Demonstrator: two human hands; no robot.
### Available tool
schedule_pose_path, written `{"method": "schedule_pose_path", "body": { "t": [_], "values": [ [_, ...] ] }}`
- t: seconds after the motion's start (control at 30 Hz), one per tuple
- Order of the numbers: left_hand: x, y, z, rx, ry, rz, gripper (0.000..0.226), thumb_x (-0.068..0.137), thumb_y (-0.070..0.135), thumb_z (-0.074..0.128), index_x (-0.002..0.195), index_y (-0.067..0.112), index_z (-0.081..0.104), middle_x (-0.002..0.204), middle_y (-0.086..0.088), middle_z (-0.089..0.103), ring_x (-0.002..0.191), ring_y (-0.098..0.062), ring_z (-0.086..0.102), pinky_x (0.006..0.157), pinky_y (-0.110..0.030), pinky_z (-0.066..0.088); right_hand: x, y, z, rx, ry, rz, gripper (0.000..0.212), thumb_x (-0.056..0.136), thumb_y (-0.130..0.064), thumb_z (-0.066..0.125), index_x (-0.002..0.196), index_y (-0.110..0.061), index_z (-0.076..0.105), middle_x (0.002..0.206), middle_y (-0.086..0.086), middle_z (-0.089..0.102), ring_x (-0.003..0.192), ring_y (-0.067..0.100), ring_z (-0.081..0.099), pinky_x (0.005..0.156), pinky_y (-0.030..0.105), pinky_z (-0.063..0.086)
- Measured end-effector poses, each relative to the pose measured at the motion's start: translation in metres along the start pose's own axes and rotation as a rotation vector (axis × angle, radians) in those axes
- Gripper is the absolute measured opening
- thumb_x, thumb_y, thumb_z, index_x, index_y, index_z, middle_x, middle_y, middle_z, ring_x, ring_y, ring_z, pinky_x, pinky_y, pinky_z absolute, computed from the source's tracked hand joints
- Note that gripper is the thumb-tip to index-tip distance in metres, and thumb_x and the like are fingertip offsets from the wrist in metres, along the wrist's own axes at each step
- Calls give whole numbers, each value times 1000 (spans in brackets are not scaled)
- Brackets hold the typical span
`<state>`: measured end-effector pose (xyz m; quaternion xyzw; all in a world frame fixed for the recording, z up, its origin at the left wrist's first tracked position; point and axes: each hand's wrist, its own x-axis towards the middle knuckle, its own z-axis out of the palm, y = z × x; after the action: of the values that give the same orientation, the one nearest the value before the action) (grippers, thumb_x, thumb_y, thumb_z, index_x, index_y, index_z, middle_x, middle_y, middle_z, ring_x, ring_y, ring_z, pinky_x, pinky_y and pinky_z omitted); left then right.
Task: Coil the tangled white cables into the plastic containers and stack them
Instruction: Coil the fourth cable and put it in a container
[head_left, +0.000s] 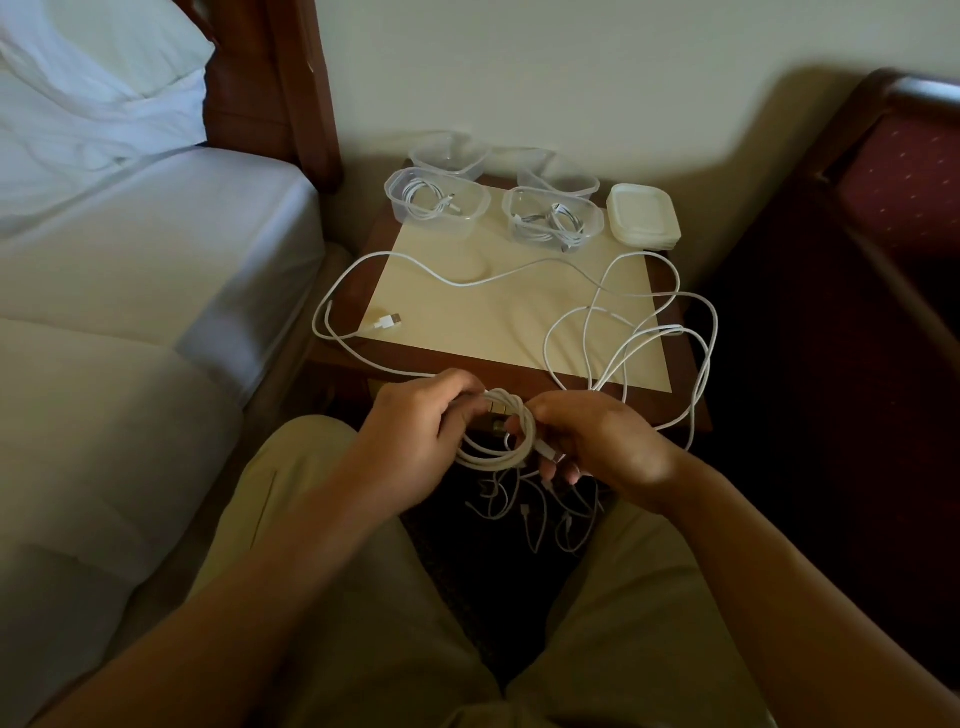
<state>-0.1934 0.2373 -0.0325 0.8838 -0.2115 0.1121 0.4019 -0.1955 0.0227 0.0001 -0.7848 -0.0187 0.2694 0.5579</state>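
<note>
Both hands pinching the coil; risking loops springing apart; loose cable snagging, dragging toward containers.

I can't read any words, numbers or signs here. The clear plastic containers, the stack of white lids and the white cables on the bedside table all look plain to me.

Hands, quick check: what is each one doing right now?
Left hand: fingers curled round the coiled white cable, gripping it.
Right hand: fingers pinching the same coil on its other side.
</note>
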Motion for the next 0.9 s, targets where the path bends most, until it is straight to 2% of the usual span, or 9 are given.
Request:
{"method": "schedule_pose_path", "body": {
  "t": [0.1, 0.23, 0.33, 0.43, 0.53, 0.63, 0.7, 0.8, 0.9],
  "values": [
    [0, 0, 1, 6, -23, -3, 22, 99, 29, 61, 113, 15, 70, 90, 8, 71, 81, -4, 66, 72, -24, 53, 0, 0, 3, -173, 115, -49, 22, 103, -34, 55, 103, -20, 72, 84, 11, 69, 63, 9, 64, 60, 22, 47],
    [-1, 0, 1, 10, -91, 28, 23, 92, 34, 70, 110, 19, 71, 89, 9, 68, 81, -7, 63, 69, -25, 51, -1, 3, 4, -177, 185, -65, 17, 101, -25, 59, 101, -17, 74, 68, -4, 69, 58, 6, 64, 56, 15, 48],
    [-1, -6, 3, 117, -52, 4, 26, 89, 29, 76, 114, 19, 72, 97, 3, 63, 85, -11, 57, 69, -19, 45, -1, 3, 6, -238, 164, -64, 19, 101, -29, 59, 99, -18, 74, 72, 8, 71, 60, 17, 67, 62, 26, 52],
    [-3, -4, 6, 225, -36, 15, 21, 90, 23, 76, 108, 15, 72, 92, -1, 60, 76, -13, 53, 63, -11, 35, 1, 5, 7, -315, 169, -67, 19, 102, -32, 57, 98, -21, 73, 76, 13, 72, 67, 31, 69, 69, 41, 57],
    [-6, -3, 7, 327, -61, 54, 12, 89, 13, 74, 100, 9, 72, 86, -4, 61, 67, -18, 59, 53, -25, 48, 2, 5, 8, -383, 171, -71, 18, 103, -30, 56, 98, -21, 72, 77, 14, 72, 49, 10, 56, 55, 24, 49],
    [-6, -5, 8, 382, -105, 49, 15, 84, 2, 73, 98, 9, 71, 84, -5, 63, 71, -20, 60, 57, -29, 52, 4, 4, 8, -425, 176, -86, 19, 104, -26, 57, 98, -19, 73, 76, 13, 70, 43, 1, 46, 46, 14, 39],
    [-5, -3, 8, 378, -118, 36, 13, 86, 2, 71, 96, 9, 71, 84, -4, 63, 72, -18, 58, 57, -23, 45, 5, 4, 7, -458, 169, -103, 20, 104, -24, 57, 97, -17, 74, 76, 14, 69, 41, 1, 43, 45, 14, 37],
    [1, -1, 5, 306, -114, -24, 8, 95, 10, 62, 91, 14, 68, 78, 7, 57, 70, -9, 51, 58, -17, 33, 8, 4, 3, -528, 168, -133, 22, 103, -24, 57, 92, -18, 74, 73, 12, 66, 45, 3, 42, 49, 23, 39],
    [11, -6, -5, 147, -133, -133, 16, 101, 12, 56, 90, 14, 69, 76, 14, 58, 70, -1, 55, 61, -16, 39, 9, 0, 0, -553, 153, -155, 22, 103, -25, 57, 90, -17, 74, 65, 4, 60, 46, 4, 42, 50, 24, 39]
  ]
}}
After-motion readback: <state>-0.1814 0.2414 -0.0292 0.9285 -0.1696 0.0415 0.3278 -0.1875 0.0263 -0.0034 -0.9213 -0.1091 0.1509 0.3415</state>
